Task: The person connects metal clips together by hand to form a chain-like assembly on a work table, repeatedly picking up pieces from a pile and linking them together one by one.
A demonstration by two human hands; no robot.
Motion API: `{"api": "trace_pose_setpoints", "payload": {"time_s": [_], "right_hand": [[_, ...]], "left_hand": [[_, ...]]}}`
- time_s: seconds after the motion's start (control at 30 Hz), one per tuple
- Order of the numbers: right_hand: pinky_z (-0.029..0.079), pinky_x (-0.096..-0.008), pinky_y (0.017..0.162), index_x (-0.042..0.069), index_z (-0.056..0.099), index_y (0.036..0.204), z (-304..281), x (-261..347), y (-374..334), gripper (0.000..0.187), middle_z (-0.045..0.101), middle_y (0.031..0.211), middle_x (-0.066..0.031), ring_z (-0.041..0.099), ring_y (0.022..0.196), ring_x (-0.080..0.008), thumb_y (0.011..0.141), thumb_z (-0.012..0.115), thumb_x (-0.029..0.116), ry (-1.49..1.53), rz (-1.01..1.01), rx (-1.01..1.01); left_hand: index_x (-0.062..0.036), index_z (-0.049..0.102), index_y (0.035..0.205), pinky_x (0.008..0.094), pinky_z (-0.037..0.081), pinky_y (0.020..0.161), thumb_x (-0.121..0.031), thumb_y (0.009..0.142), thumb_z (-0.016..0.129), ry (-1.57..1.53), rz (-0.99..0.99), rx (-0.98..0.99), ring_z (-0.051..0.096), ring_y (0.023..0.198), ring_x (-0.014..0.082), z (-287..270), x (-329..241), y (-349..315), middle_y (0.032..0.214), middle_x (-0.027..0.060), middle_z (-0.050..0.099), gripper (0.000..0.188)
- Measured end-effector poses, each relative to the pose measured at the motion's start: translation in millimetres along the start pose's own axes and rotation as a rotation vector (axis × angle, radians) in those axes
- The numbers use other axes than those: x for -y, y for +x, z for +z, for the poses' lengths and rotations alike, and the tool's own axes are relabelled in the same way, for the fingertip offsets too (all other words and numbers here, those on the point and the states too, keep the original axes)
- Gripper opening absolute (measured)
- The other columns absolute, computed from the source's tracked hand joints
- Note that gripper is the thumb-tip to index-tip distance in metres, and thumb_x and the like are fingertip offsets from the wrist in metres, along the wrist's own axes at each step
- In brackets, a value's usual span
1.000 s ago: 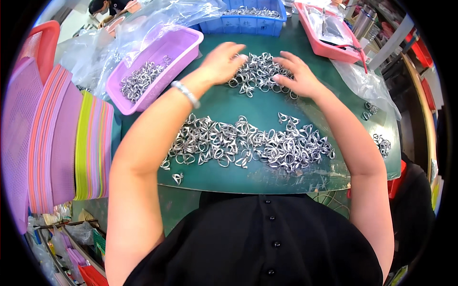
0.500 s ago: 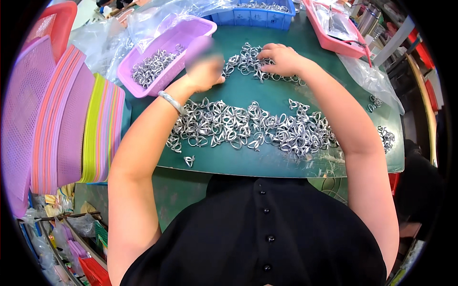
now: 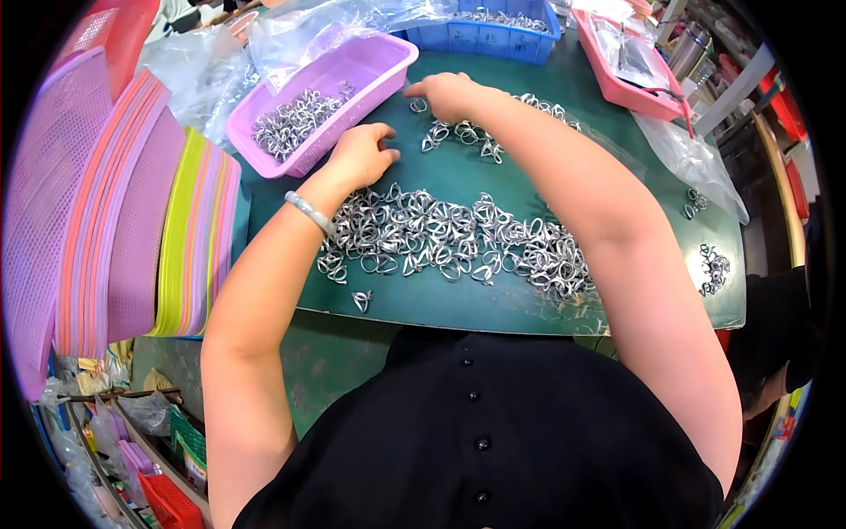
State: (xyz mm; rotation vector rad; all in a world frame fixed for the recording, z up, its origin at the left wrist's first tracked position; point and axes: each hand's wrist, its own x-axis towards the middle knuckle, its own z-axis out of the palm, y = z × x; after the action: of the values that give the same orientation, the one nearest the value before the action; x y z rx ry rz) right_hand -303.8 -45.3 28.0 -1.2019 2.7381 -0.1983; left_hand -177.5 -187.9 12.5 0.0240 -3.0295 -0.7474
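Note:
My right hand (image 3: 448, 95) reaches across the far side of the table, its fingers stretched leftward. A small silver metal ring (image 3: 418, 105) lies just below its fingertips; whether they touch is unclear. Some of the far cluster of silver rings (image 3: 471, 132) is covered by this hand and forearm. My left hand (image 3: 363, 155), with a bangle (image 3: 308, 212) at the wrist, is beside the near wall of a purple basket (image 3: 352, 110). Its thumb and fingers are apart with nothing visible between them. Many rings sit inside that basket. Nearer me spreads a wide band of rings (image 3: 423, 229).
Stacked coloured baskets (image 3: 132, 212) stand at the left. A blue bin (image 3: 493, 40) with rings and a pink tray (image 3: 630, 75) are at the back. Clear plastic bags (image 3: 198, 75) lie behind the purple basket. Small ring groups (image 3: 714, 269) rest near the right edge.
My right hand has moved left from the far ring cluster, which now looks more spread out. My left hand has drawn back slightly nearer me and left, beside the basket. The view has shifted slightly.

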Motion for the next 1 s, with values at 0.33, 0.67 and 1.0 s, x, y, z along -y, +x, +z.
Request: {"api": "trace_pose_setpoints", "payload": {"time_s": [0.33,0.67,1.0], "right_hand": [[0.047,-0.0355,0.068,0.008,0.063,0.085,0.2,-21.6,-19.1,0.017,0.062,0.082,-0.0100,0.059,0.079,-0.0269,0.070,0.056,0.011,0.301,-0.021,-0.348],[0.041,-0.0194,0.053,0.001,0.060,0.093,-8.4,-39.3,-173.6,0.018,0.059,0.069,-0.0008,0.051,0.058,-0.0061,0.076,0.055,0.005,1.168,0.128,-0.280],[0.048,-0.0252,0.068,-0.002,0.056,0.100,6.0,-11.9,-244.8,0.024,0.061,0.087,-0.0087,0.060,0.078,-0.0155,0.077,0.057,0.000,1.611,-0.030,-0.322]], "left_hand": [[-0.0050,0.058,0.086,0.0295,0.044,0.062,-0.017,0.071,0.066,0.020,0.112,0.012,0.055,0.065,0.0186,23.2,-31.2,27.7,0.069,0.0078,0.057,0.021],[-0.0032,0.051,0.081,0.0233,0.046,0.062,-0.012,0.083,0.053,-0.759,-0.044,0.268,0.055,0.070,0.0113,8.7,-45.8,-5.7,0.076,0.0033,0.055,0.009],[0.0029,0.053,0.095,0.0251,0.046,0.072,-0.006,0.084,0.052,-0.990,0.241,0.104,0.055,0.076,0.0112,35.7,-123.7,-79.1,0.083,0.0053,0.057,0.015]]}}
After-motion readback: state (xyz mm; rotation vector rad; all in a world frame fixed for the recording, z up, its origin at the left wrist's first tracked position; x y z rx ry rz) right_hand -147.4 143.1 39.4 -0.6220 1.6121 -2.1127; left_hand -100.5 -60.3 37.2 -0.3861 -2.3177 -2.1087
